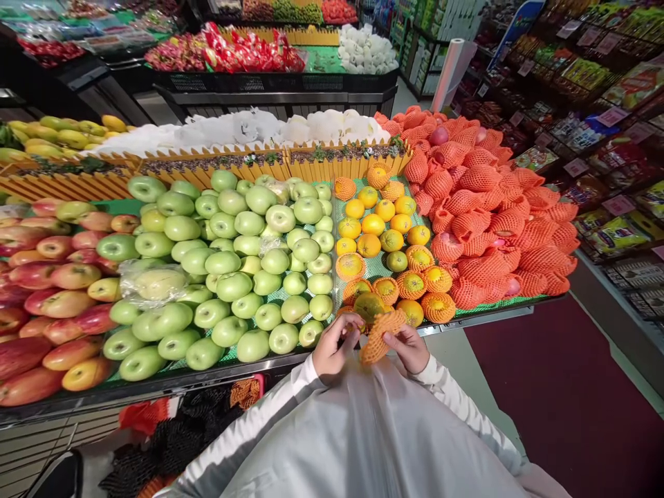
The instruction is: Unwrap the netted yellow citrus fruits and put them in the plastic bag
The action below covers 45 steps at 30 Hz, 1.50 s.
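Nearest to the camera is the person's own body in a pale grey top w/ white sleeves, both forearms bent inward so the hands meet at the front edge of the fruit stand. The left hand (336,348) is raised w/ fingers curled, pinching the left rim of an orange foam net sleeve (382,333); the right hand (409,348) is also closed on it, thumb and fingers gripping the right side, so the net is stretched between the two hands, just above the stand's metal edge (207,370). An orange (368,306) sits directly behind the net, touching it or nearly so; I cannot tell if the net is already partly around it. Below the stand on the left, on the floor side, lie black and orange foam nets (171,432) in a heap. On the stand, left of the hands, is a big pile of green apples (233,263), one of them wrapped in clear plastic, and further left red-yellow apples (46,283). Behind the hands the oranges (381,228) lie on green mesh mat, the near ones in orange nets, the far ones bare. Right of them is a heap of red-orange netted fruit (482,207), approx. up to the stand's corner. A low yellow picket fence (259,162) closes the back of this display. Beyond it: white-netted fruit (249,128), then a further stand w/ red packed produce (249,52). On the far right, shelves of packaged goods (612,104) run along a dark red floor (560,387).
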Motion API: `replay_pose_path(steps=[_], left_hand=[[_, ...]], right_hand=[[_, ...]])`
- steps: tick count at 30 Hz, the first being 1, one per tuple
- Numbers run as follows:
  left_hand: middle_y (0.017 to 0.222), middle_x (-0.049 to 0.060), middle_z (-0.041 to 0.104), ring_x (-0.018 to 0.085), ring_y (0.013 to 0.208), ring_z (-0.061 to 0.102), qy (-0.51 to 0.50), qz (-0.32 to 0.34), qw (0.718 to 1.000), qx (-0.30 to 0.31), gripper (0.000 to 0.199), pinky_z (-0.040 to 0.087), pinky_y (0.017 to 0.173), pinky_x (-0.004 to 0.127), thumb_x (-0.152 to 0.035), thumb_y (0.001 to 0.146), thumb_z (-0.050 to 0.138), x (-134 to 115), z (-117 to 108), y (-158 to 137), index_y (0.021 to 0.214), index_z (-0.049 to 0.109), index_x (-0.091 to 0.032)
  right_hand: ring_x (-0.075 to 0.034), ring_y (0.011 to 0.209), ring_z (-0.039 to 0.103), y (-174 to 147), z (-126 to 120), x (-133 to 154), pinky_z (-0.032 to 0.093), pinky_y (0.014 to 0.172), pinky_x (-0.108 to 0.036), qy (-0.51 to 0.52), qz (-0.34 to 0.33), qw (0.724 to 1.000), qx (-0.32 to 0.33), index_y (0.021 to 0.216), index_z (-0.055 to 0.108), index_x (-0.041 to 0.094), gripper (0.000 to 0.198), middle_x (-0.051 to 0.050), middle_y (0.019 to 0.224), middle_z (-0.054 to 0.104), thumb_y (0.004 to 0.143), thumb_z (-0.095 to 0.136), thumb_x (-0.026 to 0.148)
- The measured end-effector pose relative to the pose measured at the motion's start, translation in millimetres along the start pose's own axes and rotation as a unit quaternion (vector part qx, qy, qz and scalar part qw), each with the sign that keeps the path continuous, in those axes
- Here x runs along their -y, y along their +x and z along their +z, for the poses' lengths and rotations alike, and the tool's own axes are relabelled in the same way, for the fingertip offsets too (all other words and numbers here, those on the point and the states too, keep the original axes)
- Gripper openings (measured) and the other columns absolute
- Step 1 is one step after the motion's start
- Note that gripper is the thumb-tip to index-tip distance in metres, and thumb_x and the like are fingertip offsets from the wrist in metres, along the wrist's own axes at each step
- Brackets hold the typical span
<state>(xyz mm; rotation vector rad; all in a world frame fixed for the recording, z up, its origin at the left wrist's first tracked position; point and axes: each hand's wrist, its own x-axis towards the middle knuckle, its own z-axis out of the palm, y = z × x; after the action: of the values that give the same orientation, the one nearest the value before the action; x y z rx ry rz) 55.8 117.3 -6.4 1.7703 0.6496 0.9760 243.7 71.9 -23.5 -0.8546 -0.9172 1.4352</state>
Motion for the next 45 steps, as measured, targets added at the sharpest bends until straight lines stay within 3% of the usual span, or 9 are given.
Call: replay_pose_path(steps=[3,6,15,19,22,24,27,36,45], left_hand=[[0.124,0.014,0.048,0.016,0.11,0.051,-0.018,0.031,0.998,0.055,0.036,0.048,0.086,0.025,-0.018,0.093,0.047,7,5,4,0.128,0.046,-0.015],[0.131,0.013,0.045,0.02,0.126,0.042,-0.026,0.048,0.997,0.061,0.038,0.042,0.102,0.031,-0.018,0.093,0.047,9,11,7,0.132,0.048,-0.018],[0.111,0.014,0.046,0.017,0.108,0.048,-0.187,-0.055,0.979,0.058,0.02,0.044,0.087,0.026,-0.023,0.088,0.06,15,29,4,0.093,0.045,-0.01],[0.079,0.005,0.05,0.01,0.071,0.049,-0.364,-0.173,0.915,-0.012,0.034,0.039,0.066,0.022,-0.037,0.089,0.057,22,28,3,0.088,0.033,-0.012],[0.072,0.0,0.046,0.011,0.065,0.05,-0.441,-0.252,0.853,-0.117,0.056,0.039,0.063,0.023,-0.043,0.074,0.07,35,22,9,0.097,0.029,-0.014],[0.079,0.001,0.046,0.01,0.071,0.05,-0.412,-0.281,0.845,-0.192,0.067,0.04,0.067,0.023,-0.043,0.063,0.076,49,18,17,0.103,0.03,-0.014],[0.083,0.003,0.047,0.01,0.076,0.048,-0.304,-0.292,0.879,-0.224,0.07,0.041,0.071,0.024,-0.047,0.06,0.073,74,16,28,0.108,0.034,-0.013],[0.078,0.004,0.048,0.011,0.071,0.044,-0.078,-0.271,0.937,-0.204,0.031,0.037,0.07,0.024,-0.038,0.081,0.054,100,22,38,0.09,0.052,-0.009],[0.086,0.008,0.06,0.017,0.083,0.054,0.036,-0.321,0.939,-0.121,0.024,0.04,0.084,0.032,-0.031,0.09,0.047,111,19,44,0.086,0.057,-0.01]], right_hand=[[-0.008,0.092,0.065,1,2,3,0.052,0.085,-0.022,-0.007,0.007,0.995,0.103,0.11,0.064,0.021,0.026,-0.002,0.104,0.067,0.084,0.064,0.018],[-0.011,0.083,0.066,7,-2,1,0.054,0.08,-0.025,0.025,0.052,0.996,0.074,0.107,0.053,0.017,0.039,-0.004,0.096,0.067,0.075,0.074,0.023],[-0.006,0.061,0.048,12,-26,6,0.039,0.058,-0.018,0.028,0.111,0.992,0.048,0.075,0.044,0.011,0.037,0.0,0.068,0.051,0.068,0.077,0.026],[-0.011,0.065,0.05,26,-36,12,0.042,0.061,-0.024,0.12,0.229,0.965,-0.04,0.082,0.04,0.015,0.048,-0.001,0.073,0.049,0.056,0.077,0.032],[-0.011,0.065,0.047,43,-45,8,0.04,0.061,-0.025,0.053,0.226,0.972,-0.041,0.082,0.044,0.014,0.043,-0.001,0.072,0.046,0.059,0.074,0.035],[-0.01,0.064,0.042,55,-49,2,0.037,0.061,-0.025,-0.079,0.144,0.985,-0.046,0.077,0.046,0.013,0.041,-0.001,0.069,0.043,0.064,0.074,0.041],[-0.009,0.064,0.039,75,-52,-6,0.036,0.064,-0.026,-0.208,0.039,0.974,-0.082,0.073,0.047,0.013,0.043,-0.001,0.068,0.041,0.068,0.07,0.049],[-0.014,0.063,0.043,85,-73,-47,0.04,0.065,-0.032,-0.296,0.014,0.944,-0.145,0.072,0.05,0.015,0.041,-0.006,0.069,0.049,0.07,0.061,0.055],[-0.015,0.068,0.052,62,-72,-50,0.047,0.064,-0.029,-0.357,-0.052,0.918,-0.164,0.095,0.052,0.013,0.036,-0.008,0.078,0.054,0.084,0.053,0.047]])
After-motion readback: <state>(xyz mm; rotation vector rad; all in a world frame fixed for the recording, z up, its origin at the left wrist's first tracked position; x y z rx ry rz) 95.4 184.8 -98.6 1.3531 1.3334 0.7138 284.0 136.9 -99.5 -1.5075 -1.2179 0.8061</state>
